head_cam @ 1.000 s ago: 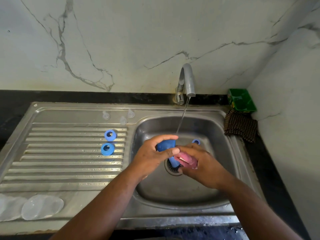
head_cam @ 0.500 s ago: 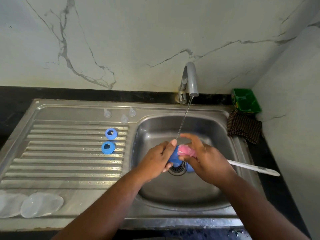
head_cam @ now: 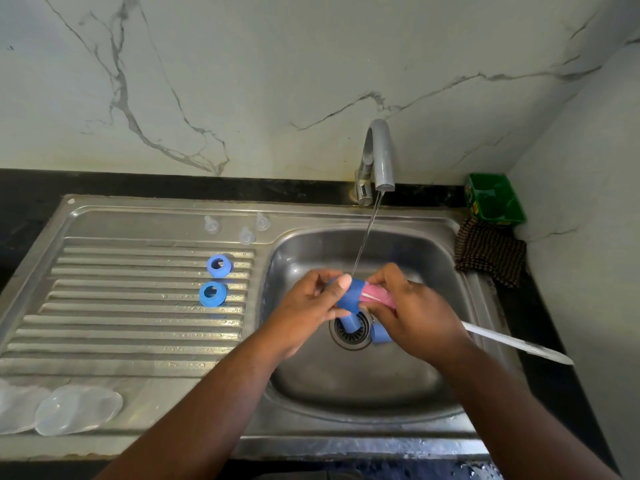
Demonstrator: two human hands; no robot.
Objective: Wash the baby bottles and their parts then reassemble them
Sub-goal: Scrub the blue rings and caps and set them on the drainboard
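Gripping the blue bottle point(head_cam: 348, 298) in our left hand point(head_cam: 306, 306), fingers curled round it; our right hand point(head_cam: 417, 315) clutches the pink brush point(head_cam: 375, 293) at its 3 o'clock.

Blue bottle point(head_cam: 348, 296) sideways, pink brush point(head_cam: 377, 295) at its mouth

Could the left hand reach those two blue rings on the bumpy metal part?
Probably yes: nothing lies between the left hand and the blue rings, but it grips the blue bottle and must let go first.
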